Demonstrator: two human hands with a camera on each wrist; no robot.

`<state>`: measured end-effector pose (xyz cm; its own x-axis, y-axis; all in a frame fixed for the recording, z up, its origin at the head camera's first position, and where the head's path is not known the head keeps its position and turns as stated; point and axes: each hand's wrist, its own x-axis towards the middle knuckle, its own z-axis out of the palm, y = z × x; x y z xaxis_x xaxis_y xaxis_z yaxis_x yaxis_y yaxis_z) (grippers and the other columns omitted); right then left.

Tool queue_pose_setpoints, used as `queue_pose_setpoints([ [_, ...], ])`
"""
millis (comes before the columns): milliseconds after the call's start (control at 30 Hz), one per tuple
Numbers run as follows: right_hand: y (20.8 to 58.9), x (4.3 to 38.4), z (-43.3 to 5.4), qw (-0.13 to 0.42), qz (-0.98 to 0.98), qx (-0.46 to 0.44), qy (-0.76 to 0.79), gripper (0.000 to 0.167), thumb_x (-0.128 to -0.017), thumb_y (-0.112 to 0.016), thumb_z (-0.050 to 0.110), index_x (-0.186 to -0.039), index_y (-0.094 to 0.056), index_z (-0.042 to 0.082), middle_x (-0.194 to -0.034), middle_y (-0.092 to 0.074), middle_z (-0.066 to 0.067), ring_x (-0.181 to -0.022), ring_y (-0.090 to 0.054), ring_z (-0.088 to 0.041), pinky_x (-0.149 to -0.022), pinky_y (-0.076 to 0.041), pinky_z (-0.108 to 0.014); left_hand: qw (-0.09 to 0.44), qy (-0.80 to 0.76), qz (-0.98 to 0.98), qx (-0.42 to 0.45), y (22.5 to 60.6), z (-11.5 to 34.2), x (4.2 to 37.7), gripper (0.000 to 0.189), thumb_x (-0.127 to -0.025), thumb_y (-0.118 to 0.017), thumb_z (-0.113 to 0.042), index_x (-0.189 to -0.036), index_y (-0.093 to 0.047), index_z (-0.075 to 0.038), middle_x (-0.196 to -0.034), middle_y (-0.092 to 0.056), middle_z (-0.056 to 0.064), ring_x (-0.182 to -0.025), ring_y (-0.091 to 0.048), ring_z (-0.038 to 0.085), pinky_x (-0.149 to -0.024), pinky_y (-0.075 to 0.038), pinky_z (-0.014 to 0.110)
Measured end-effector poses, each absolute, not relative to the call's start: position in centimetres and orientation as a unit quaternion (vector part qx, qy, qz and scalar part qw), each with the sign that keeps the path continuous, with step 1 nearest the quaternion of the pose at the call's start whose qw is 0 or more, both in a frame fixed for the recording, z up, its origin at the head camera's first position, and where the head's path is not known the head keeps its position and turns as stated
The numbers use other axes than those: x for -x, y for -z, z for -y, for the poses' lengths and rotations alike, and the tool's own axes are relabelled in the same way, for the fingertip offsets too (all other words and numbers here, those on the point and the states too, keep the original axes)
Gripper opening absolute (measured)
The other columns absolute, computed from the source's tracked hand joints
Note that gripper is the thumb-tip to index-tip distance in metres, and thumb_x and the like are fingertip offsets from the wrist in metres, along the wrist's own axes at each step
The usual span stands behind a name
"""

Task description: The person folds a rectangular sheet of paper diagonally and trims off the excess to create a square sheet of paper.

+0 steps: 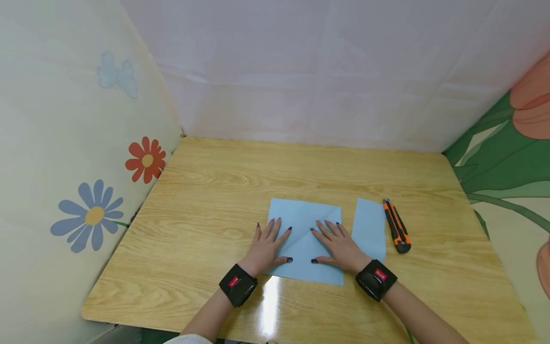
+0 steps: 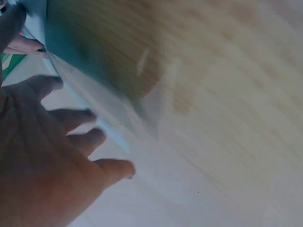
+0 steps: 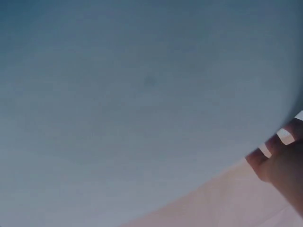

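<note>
A light blue sheet of paper (image 1: pixel 301 210) lies flat on the table, a diagonal crease running up to its top right corner. My left hand (image 1: pixel 267 246) rests on the sheet's left side with fingers spread. On the right part of the sheet lies my right hand (image 1: pixel 339 246), its fingers also spread and pointing up and left. In the left wrist view the left hand (image 2: pixel 52 142) shows spread fingers along the paper's edge. Blue paper (image 3: pixel 142 94) fills most of the right wrist view, with the right hand's fingers (image 3: pixel 272 153) at its right edge.
A narrow blue paper strip (image 1: pixel 369 227) lies just right of the sheet, partly behind the right hand. Beside it is an orange and black utility knife (image 1: pixel 397 227). The wooden table (image 1: pixel 206 191) meets a pale curtain (image 1: pixel 318 71) at the back and flowered panels at both sides.
</note>
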<state>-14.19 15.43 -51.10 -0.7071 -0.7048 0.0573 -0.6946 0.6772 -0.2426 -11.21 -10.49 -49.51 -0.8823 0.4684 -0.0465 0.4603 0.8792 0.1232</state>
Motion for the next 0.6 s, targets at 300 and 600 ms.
queue_pose_setpoints([
  [300,51.36,14.35,-15.47,0.048,-0.913,0.387,0.121,0.076,-0.088,-0.06,0.046,-0.146,-0.032,0.005,-0.152,-0.021,-0.02,-0.139,-0.019,-0.039,-0.108,-0.02,-0.057,0.096,-0.044,-0.972,-0.209,49.14,10.28,11.0,0.073,-0.084,-0.061,-0.052,-0.143,-0.041,-0.014,-0.15,-0.026,0.021,-0.138,-0.024,0.038,-0.104,-0.022,0.062],
  [600,51.69,14.02,-15.84,0.01,-0.914,0.387,0.126,0.075,-0.088,-0.056,0.05,-0.143,-0.037,0.003,-0.149,-0.027,-0.024,-0.135,-0.026,-0.042,-0.105,-0.025,-0.058,0.084,-0.062,-0.967,-0.234,49.18,10.18,11.15,0.073,-0.085,-0.062,-0.048,-0.143,-0.041,-0.009,-0.148,-0.027,0.026,-0.136,-0.025,0.04,-0.107,-0.028,0.052],
])
